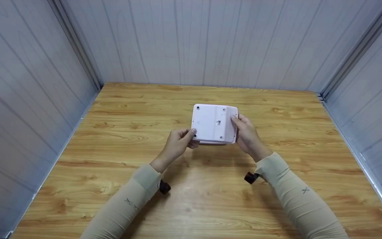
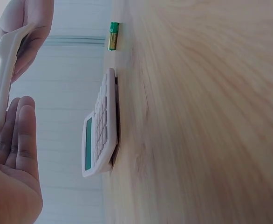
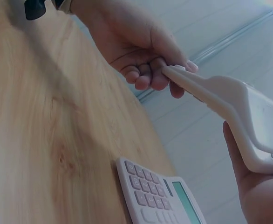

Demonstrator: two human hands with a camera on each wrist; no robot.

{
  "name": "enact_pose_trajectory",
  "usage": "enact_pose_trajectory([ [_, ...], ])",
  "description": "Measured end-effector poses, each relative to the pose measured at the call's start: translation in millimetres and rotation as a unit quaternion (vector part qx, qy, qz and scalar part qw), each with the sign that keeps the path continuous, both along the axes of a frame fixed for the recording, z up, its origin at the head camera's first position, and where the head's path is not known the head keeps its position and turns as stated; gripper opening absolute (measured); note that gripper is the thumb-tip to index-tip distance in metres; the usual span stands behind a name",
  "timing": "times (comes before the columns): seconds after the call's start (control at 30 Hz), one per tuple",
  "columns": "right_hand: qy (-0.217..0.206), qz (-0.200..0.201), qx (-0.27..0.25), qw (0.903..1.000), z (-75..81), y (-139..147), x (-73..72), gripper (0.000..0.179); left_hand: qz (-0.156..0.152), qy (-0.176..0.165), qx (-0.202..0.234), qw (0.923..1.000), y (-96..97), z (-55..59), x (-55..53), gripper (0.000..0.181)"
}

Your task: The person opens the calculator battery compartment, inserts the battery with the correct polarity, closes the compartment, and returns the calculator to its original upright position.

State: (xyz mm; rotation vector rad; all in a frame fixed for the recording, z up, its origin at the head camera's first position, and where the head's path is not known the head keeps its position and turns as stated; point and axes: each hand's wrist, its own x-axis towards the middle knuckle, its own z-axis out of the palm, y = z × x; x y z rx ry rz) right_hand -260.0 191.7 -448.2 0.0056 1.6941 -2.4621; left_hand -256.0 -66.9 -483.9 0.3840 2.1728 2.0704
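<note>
Both hands hold a white calculator [image 1: 207,122] up off the table, its back with small dark feet and a little notch facing the head camera. My left hand [image 1: 179,141] pinches its lower left corner between thumb and fingers. The right hand [image 1: 247,132] grips the right edge, thumb on the back, fingers behind. Below it, a second white calculator [image 2: 101,126] rests on the table, keys and green screen upward; in the right wrist view that calculator [image 3: 157,196] is cut off by the lower edge. The key side of the held calculator is hidden in the head view.
A green and gold battery [image 2: 113,36] lies on the wooden table [image 1: 128,142] beyond the lower calculator in the left wrist view. Pale panel walls [image 1: 191,43] stand at the back and both sides. Small black cameras [image 1: 165,188] hang at the wrists.
</note>
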Motion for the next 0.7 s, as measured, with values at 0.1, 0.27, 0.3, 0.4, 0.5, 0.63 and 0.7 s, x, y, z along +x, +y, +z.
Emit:
enact_pose_trajectory([
  [0.1,-0.013,-0.009,0.002,0.9999,0.5,0.9,-0.9,0.041,0.001,0.004,-0.003,1.0,0.4,-1.2,-0.3,0.032],
  [0.27,-0.016,-0.011,0.0,0.9998,-0.1,2.6,-2.5,0.037,0.003,0.01,-0.009,0.9999,0.7,-2.2,-0.4,0.031],
  [0.3,-0.016,-0.01,-0.002,0.9998,-0.4,3.0,-2.7,0.036,0.004,0.008,-0.009,0.9999,1.0,-2.1,-0.6,0.031],
  [0.4,-0.017,-0.006,-0.011,0.9998,-1.3,4.3,-2.7,0.035,0.006,0.008,-0.01,0.9999,1.5,-0.6,-0.3,0.03],
  [0.5,-0.018,-0.002,-0.017,0.9997,-2.4,5.9,-2.4,0.033,0.015,0.014,-0.011,0.9997,2.0,0.7,-1.2,0.028],
  [0.63,-0.02,-0.007,-0.014,0.9997,-5.0,8.1,-2.4,0.032,0.053,0.029,-0.03,0.9977,2.6,3.8,-2.8,0.023],
  [0.7,-0.021,-0.011,-0.011,0.9997,-6.5,9.2,-2.8,0.031,0.078,0.037,-0.045,0.9952,3.5,6.6,-3.5,0.024],
])
